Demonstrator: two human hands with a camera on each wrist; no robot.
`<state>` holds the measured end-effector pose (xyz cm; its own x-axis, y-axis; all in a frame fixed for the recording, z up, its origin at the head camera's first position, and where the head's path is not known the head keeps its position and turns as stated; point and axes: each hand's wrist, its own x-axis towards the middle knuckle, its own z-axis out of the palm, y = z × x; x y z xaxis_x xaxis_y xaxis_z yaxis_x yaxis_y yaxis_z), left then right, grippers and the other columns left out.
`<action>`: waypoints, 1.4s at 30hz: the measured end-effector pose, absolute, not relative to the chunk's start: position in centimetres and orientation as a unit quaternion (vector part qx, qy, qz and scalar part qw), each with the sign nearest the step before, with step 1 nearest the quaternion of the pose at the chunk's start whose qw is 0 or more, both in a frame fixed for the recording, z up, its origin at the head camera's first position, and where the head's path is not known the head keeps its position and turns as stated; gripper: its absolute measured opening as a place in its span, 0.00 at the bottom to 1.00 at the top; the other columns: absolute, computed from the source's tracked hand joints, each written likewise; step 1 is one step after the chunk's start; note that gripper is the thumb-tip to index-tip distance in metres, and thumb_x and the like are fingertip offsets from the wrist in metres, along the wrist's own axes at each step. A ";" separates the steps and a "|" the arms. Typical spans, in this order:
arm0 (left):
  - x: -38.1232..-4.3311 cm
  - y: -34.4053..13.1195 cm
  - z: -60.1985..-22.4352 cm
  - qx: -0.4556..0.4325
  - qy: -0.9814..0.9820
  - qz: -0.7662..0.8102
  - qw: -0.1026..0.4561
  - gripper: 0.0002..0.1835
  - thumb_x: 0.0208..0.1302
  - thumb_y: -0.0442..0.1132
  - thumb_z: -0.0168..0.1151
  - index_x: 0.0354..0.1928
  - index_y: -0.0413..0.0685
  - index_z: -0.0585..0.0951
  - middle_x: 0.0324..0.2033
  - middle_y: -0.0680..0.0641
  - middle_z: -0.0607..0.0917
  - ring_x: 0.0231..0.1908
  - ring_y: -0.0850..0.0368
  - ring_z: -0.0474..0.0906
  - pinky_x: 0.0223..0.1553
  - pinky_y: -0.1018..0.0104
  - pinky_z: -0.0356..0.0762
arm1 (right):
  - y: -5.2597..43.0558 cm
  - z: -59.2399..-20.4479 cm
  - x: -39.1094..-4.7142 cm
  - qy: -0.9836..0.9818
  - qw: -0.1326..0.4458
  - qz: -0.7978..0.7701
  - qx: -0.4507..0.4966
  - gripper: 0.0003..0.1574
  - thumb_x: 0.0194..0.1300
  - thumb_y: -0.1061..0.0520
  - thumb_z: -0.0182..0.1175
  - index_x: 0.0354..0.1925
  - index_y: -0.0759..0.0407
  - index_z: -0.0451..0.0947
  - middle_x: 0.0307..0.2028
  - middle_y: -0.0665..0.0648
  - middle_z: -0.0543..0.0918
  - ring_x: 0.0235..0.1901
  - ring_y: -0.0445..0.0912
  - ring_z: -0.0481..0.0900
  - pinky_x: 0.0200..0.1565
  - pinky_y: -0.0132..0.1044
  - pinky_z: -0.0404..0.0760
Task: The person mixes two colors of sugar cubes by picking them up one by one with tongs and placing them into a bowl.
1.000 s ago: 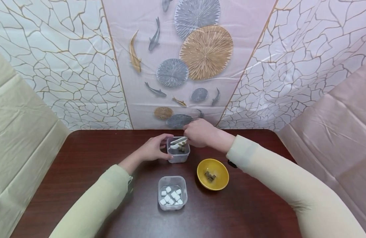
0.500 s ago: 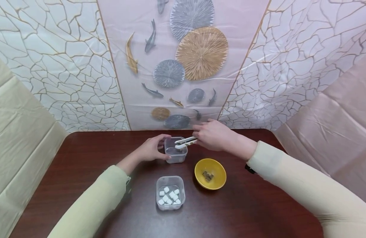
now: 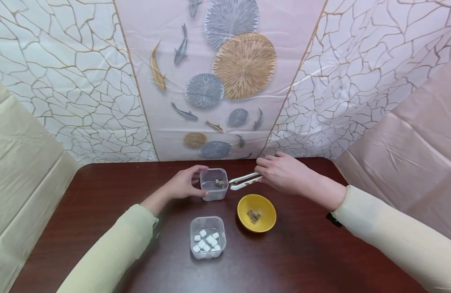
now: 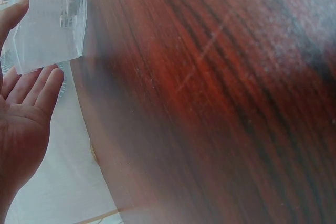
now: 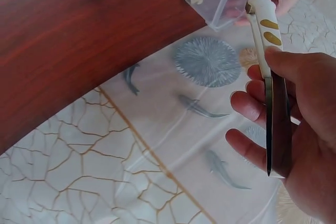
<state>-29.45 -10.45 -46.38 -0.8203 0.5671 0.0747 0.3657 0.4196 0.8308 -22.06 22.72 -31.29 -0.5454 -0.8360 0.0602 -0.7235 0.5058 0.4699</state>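
Since the earlier frames, the right hand [image 3: 279, 173] has drawn the white tongs [image 3: 241, 185] up out of the far clear container [image 3: 214, 196] and off to its right, so their tips now hang just beside its wall, above the table [image 3: 291, 260] and toward the yellow bowl [image 3: 268, 205]. The right hand is closed around the tongs; a brownish bit [image 5: 249, 8] shows at the tips in the right wrist view, most likely a cube, though it is too small to be sure. If so, a pick from the container has just been made and the piece is in mid-carry. The left hand [image 3: 184, 183] keeps its thumb and fingers about the left side of that container, bracing it, as before. A few brown cubes [image 3: 220, 182] remain inside, so that source seems not yet used up, while several similar pieces [image 3: 254, 216] lie in the bowl. The near clear container [image 3: 208, 256], with its white cubes [image 3: 206, 241], stands apart, touched by neither hand.
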 end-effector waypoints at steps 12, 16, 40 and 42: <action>-29.3 -11.0 -45.8 0.276 0.835 0.463 0.110 0.47 0.56 0.38 0.84 0.75 0.38 0.70 0.68 0.33 0.77 0.68 0.34 0.77 0.69 0.46 0.78 | 25.6 -32.3 -19.7 -0.866 0.101 -0.199 0.447 0.13 0.66 0.51 0.76 0.42 0.52 0.82 0.35 0.50 0.75 0.36 0.46 0.80 0.31 0.39 0.76; -29.4 -11.1 -45.8 0.279 0.833 0.465 0.110 0.47 0.56 0.38 0.84 0.75 0.37 0.70 0.68 0.32 0.77 0.68 0.33 0.76 0.69 0.46 0.77 | 26.0 -33.1 -19.4 -0.864 0.094 -0.202 0.451 0.14 0.65 0.50 0.76 0.41 0.52 0.82 0.34 0.49 0.75 0.35 0.46 0.80 0.30 0.38 0.74; -29.4 -10.6 -46.3 0.284 0.833 0.461 0.111 0.47 0.56 0.39 0.84 0.75 0.37 0.70 0.68 0.33 0.77 0.68 0.33 0.77 0.69 0.46 0.78 | 26.1 -33.8 -19.3 -0.861 0.112 -0.202 0.453 0.17 0.62 0.48 0.77 0.43 0.52 0.83 0.37 0.50 0.78 0.36 0.48 0.81 0.31 0.41 0.77; -29.4 -10.5 -46.4 0.285 0.834 0.459 0.111 0.47 0.56 0.39 0.84 0.75 0.38 0.70 0.68 0.33 0.77 0.68 0.34 0.77 0.69 0.46 0.78 | 25.8 -33.5 -19.5 -0.861 0.120 -0.198 0.452 0.18 0.63 0.47 0.77 0.45 0.53 0.83 0.38 0.51 0.79 0.37 0.48 0.82 0.32 0.41 0.79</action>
<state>-29.44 -10.55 -46.37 -0.8130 0.5773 0.0761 0.3728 0.4155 0.8297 -19.47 25.77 -33.49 -0.5625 -0.8264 0.0274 -0.7312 0.5126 0.4501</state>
